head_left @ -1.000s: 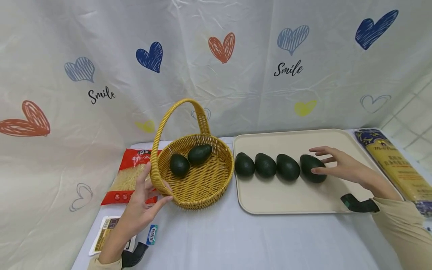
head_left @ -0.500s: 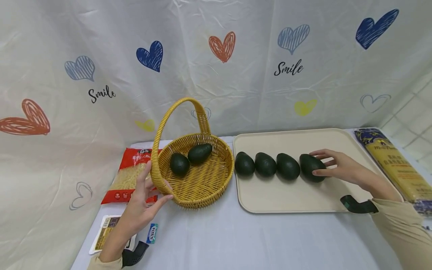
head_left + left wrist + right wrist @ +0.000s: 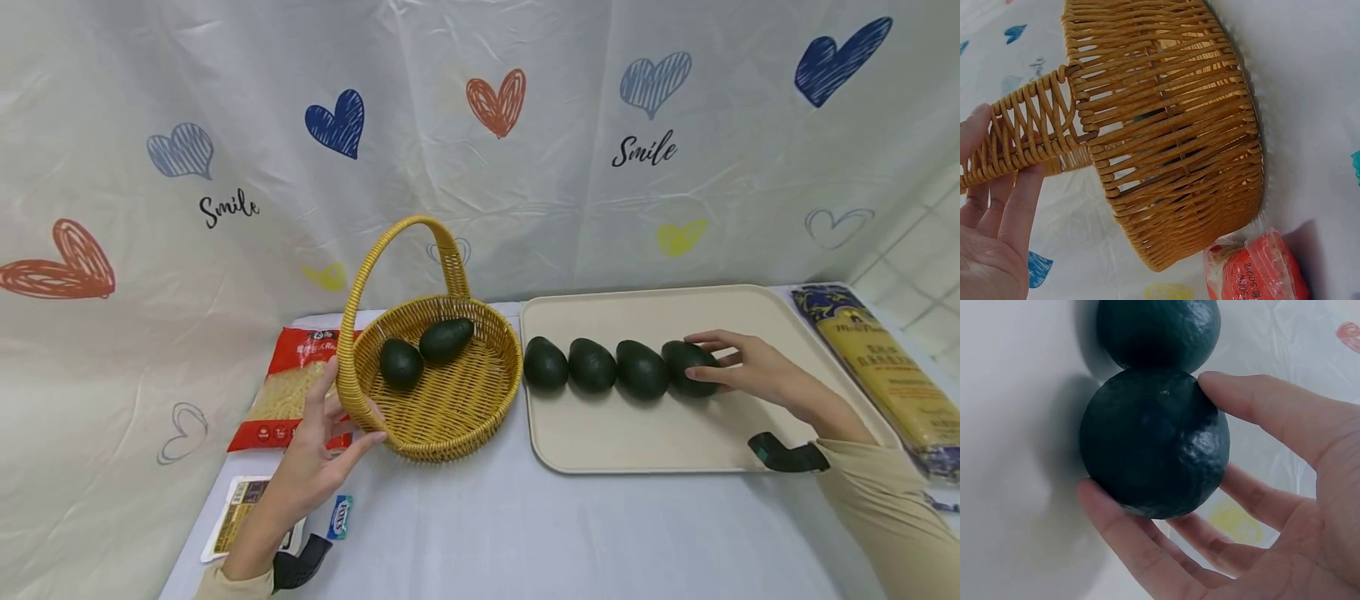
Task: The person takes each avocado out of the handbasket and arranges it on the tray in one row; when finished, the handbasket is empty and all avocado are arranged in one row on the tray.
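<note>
My left hand (image 3: pixel 315 467) grips the handle (image 3: pixel 1019 134) of a yellow woven basket (image 3: pixel 450 425) low down, thumb on one side and fingers on the other. Two dark green avocados (image 3: pixel 401 364) lie inside the basket. A row of several more lies on the beige tray (image 3: pixel 645 442). At the row's right end, my right hand (image 3: pixel 757 367) holds the last avocado (image 3: pixel 1154 444), its thumb and fingers curled round the fruit. That avocado sits right against its neighbour (image 3: pixel 1160 331) in the right wrist view.
Behind the left hand lies a red pasta bag (image 3: pixel 281 396), with a white-edged packet (image 3: pixel 232 517) and a small blue packet (image 3: pixel 339 517) nearer the front. A yellow and blue bag (image 3: pixel 877 367) flanks the tray's right side. A heart-printed cloth (image 3: pixel 555 167) hangs behind.
My right hand has closed round the rightmost avocado and shifted it slightly left, narrowing the gap to its neighbour. The left hand and basket have stayed put.
</note>
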`<state>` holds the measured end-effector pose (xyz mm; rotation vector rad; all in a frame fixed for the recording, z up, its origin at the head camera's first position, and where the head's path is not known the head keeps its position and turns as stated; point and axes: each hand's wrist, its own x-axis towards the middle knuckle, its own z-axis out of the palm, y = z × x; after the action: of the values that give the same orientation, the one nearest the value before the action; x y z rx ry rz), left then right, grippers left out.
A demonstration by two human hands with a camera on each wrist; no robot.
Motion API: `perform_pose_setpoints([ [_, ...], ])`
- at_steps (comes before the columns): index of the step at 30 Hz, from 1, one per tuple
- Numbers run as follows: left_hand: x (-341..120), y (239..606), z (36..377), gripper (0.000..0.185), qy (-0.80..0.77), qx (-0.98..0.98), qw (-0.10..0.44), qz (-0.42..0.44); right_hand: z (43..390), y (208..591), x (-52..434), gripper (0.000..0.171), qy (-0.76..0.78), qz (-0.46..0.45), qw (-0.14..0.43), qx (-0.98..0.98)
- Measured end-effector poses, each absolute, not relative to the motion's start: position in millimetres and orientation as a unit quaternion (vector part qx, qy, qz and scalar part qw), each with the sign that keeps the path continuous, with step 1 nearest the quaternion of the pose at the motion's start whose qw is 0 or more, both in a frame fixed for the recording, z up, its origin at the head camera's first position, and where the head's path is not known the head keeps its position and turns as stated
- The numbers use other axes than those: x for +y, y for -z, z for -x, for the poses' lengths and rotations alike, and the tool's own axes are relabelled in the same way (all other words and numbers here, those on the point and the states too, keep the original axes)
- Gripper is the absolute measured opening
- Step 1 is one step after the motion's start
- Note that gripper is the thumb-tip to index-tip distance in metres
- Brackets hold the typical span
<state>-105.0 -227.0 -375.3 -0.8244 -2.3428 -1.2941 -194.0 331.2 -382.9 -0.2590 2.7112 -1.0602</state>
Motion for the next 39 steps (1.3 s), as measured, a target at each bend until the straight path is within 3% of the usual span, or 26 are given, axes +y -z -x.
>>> perform_pose_setpoints([
  [28, -226, 373, 104, 0.121, 0.449, -0.832, 0.172, 0.277, 190, 374, 343, 0.07, 0.356, 0.106, 0.109, 0.922],
  [39, -227, 373, 102, 0.121, 0.445, -0.842, 0.163, 0.259, 196, 337, 320, 0.061, 0.333, 0.12, 0.029, 0.935],
])
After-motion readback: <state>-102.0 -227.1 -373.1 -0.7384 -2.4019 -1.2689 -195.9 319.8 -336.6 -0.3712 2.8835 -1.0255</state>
